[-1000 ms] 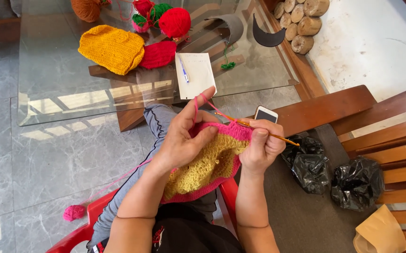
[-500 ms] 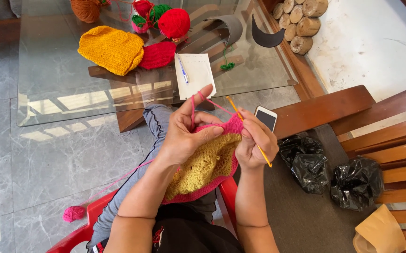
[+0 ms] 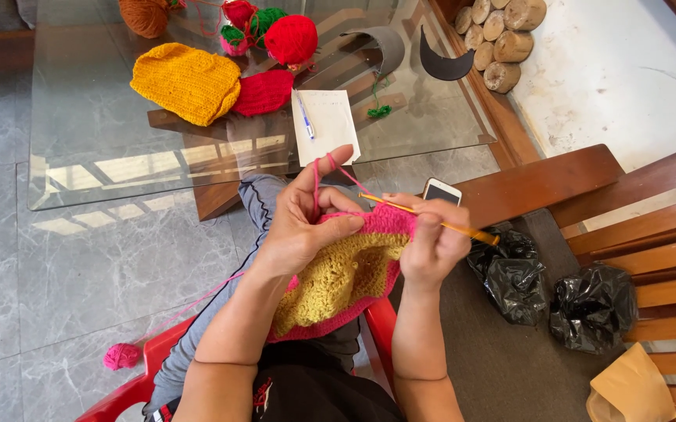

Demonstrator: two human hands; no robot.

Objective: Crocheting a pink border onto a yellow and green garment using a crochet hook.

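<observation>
Okay, I've got the left hand [image 3: 303, 227] pinching the top edge of the crochet piece [image 3: 343, 277], pink yarn [image 3: 319, 176] looped over its raised forefinger. Just beside it, the right hand [image 3: 431, 246] grips the hook [image 3: 431, 221], tip at the pink border. Piece hangs below both hands, over my lap. A phone [image 3: 442, 191] sits just beyond the right hand.
</observation>
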